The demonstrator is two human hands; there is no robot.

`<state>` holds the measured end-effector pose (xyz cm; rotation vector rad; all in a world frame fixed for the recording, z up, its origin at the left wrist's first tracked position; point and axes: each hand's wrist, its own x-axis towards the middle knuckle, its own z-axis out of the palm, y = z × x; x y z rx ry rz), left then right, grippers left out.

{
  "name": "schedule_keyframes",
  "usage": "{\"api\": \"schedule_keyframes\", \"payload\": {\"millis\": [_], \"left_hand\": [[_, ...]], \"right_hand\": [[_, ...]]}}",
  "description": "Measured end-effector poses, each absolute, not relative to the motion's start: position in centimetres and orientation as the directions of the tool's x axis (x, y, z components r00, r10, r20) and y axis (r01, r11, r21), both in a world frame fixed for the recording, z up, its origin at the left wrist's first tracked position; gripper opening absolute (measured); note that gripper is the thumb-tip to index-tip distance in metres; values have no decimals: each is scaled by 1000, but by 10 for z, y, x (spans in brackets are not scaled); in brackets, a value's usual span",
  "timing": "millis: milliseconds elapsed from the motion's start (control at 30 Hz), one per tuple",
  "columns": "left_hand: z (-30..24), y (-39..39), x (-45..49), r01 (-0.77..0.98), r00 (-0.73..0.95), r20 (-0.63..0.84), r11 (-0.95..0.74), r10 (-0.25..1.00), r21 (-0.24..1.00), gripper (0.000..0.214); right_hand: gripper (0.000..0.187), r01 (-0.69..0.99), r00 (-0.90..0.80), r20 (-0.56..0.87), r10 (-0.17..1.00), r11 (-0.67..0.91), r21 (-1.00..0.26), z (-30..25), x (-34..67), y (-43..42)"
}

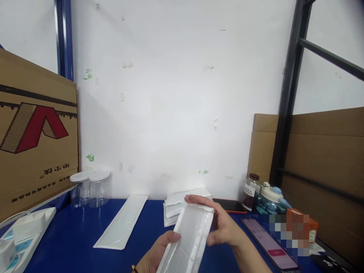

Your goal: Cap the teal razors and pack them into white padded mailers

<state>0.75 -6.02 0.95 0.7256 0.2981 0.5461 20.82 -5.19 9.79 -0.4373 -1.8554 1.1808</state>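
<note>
Between the fingers: 1 white packet (191, 239), tilted. Left hand (159, 248): thumb pressed to 1 side edge, gripping. Right hand (226, 225): curled round far corner, gripping. Light, even pressure advised. Beyond fingertips: packet stack (174, 203).

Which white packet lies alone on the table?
The leftmost packet; others form the rear stack, except the held packet between left hand and right hand.

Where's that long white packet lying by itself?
In the head view, the long white packet lies left of centre on the blue tabletop, between the two clear jars and the stack of white packets.
</note>
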Motion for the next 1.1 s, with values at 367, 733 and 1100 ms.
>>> {"api": "schedule_keyframes", "payload": {"millis": [367,733,1100], "left_hand": [[23,-42,-1,-348,835,-89,646,543,679,92],[51,12,-13,-173,41,3,4,999,985,59],[5,59,0,921,148,457,-291,877,260,90]], "right_hand": [[40,192,-156,435,887,459,-867,50,233,-22],[42,590,49,419,907,312,-744,60,246,47],[54,904,-201,484,852,352,-244,55,245,90]]}}
